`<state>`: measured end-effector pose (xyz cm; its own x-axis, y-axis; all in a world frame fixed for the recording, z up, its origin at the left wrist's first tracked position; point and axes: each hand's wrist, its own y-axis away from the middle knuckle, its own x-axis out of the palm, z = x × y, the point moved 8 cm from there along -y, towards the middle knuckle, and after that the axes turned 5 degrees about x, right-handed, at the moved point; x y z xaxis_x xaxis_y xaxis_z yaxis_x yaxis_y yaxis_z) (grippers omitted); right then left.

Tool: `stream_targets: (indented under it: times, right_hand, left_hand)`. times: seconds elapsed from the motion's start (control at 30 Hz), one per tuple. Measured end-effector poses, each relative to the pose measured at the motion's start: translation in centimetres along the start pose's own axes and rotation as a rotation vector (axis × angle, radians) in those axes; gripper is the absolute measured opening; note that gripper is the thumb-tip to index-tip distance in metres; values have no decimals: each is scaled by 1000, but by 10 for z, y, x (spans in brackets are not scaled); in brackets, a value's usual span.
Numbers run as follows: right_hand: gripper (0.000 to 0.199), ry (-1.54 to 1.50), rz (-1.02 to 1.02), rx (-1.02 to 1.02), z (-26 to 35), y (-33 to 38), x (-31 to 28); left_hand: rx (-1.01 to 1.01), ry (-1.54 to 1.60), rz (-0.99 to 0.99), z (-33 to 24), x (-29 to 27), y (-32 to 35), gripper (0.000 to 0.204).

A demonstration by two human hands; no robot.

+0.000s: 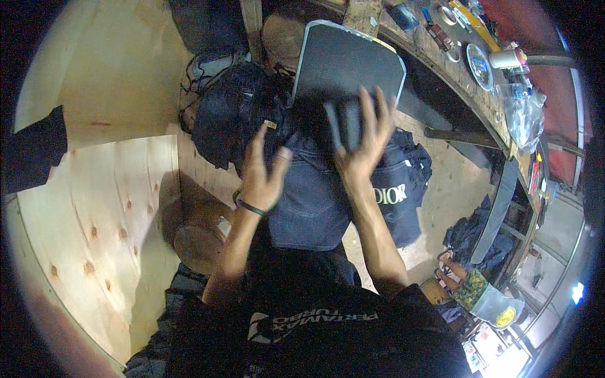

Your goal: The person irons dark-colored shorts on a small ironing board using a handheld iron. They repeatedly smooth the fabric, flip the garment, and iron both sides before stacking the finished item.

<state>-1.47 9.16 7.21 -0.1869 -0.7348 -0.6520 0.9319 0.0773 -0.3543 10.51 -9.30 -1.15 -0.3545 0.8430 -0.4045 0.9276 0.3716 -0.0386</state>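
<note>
A flat dark board (350, 60) with a pale rim and cut corners stands tilted ahead of me. My right hand (362, 135) has its fingers spread against the board's lower edge, pressing dark fabric (343, 120) onto it. My left hand (261, 170), with a dark band at the wrist, is open with fingers curled, touching a dark denim garment (309, 201) that hangs below the board. A heap of dark clothes (233, 113) lies just left of the board.
Plywood panels (101, 208) wall the left side. A dark printed bag (400, 195) hangs at the right of the denim. A cluttered wooden bench (466, 69) with a plate and tools curves along the upper right. Another person (479, 293) sits low at the right.
</note>
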Motion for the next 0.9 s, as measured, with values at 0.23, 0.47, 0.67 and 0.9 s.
stream_targets:
  times: [0.23,0.47,0.67,0.9]
  right_hand:
    - [88,336,-35,33,-106,-28,31]
    - [67,-294,-152,155,-137,-124,21]
    - [68,-335,876,-34,-28,12,-15]
    - [69,-338,819,-60,-69,10,-2]
  left_hand:
    - [-131,-495,244,-26,73,-91,147]
    - [515,-719,287,-59,121,-156,141]
    - [453,-676,288,-62,127,-173,143]
    - [506,-659,197,-54,128,-171,145]
